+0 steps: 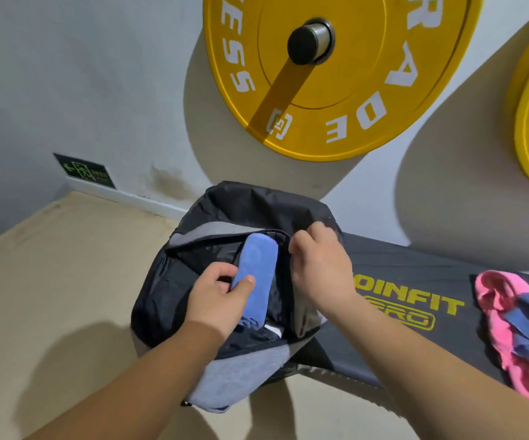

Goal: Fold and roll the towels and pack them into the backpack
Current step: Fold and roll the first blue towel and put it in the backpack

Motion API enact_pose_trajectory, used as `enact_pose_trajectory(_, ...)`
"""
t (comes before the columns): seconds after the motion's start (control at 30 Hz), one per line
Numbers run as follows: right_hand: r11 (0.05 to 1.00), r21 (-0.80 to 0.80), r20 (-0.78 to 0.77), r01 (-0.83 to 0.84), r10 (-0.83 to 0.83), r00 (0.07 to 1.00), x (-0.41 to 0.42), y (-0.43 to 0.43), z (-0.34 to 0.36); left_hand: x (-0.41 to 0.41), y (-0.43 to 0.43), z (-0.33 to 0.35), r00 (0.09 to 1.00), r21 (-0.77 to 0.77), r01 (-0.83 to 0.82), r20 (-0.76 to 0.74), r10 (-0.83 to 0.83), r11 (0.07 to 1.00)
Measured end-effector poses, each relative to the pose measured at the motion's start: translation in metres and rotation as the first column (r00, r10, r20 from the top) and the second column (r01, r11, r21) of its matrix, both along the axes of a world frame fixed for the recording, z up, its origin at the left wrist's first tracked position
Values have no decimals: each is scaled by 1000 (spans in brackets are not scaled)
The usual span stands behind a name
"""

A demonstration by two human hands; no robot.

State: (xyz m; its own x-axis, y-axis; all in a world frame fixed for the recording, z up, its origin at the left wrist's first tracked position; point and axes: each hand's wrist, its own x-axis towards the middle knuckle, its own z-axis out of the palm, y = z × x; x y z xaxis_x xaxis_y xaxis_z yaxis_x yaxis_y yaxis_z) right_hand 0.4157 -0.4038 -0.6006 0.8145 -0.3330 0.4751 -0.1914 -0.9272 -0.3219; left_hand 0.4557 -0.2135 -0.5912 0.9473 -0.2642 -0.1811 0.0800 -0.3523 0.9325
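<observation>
Two bare arms reach in from the near edge toward the far centre, the left forearm from the near left, the right forearm from the near right. The left hand grips a rolled blue towel, thumb pressed on top, fingers curled beneath. Just to its right, the right hand, knuckles up, pinches the opening edge of the backpack with curled fingers.

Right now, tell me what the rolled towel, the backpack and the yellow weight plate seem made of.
Rolled blue towel: soft matte cloth, possibly microfibre or cotton; no sheen, rounded edges.
Backpack: thin black synthetic weave, likely nylon, faintly shiny and creased.
Yellow weight plate: likely rubber-coated, smooth satin surface, printed white letters.
</observation>
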Motion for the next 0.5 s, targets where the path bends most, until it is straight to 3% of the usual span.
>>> enact_pose_trajectory(0.1,964,-4,-81,-265,264,961,-7,14,-8,13,-17,-15,999,44,36,-6,-36,998)
enact_pose_trajectory(0.17,938,-18,-137,-346,341,930,-13,24,-20,21,-23,-24,999,76,48,-7,-48,996)
enact_pose_trajectory(0.27,952,-11,-353,-305,282,892,-20,19,-35,29,-23,-32,998,109,54,-31,-51,993)
enact_pose_trajectory(0.37,970,19,-565,-244,211,798,-27,-2,-46,25,-5,-40,1000,131,14,-27,-10,991)
enact_pose_trajectory(0.43,970,-10,-601,-245,190,776,-29,-9,-54,17,9,-44,999,127,42,-6,-41,991)
enact_pose_trajectory(0.5,970,-43,-537,-239,180,824,-26,-10,-59,9,20,-43,997,133,83,1,-83,988)
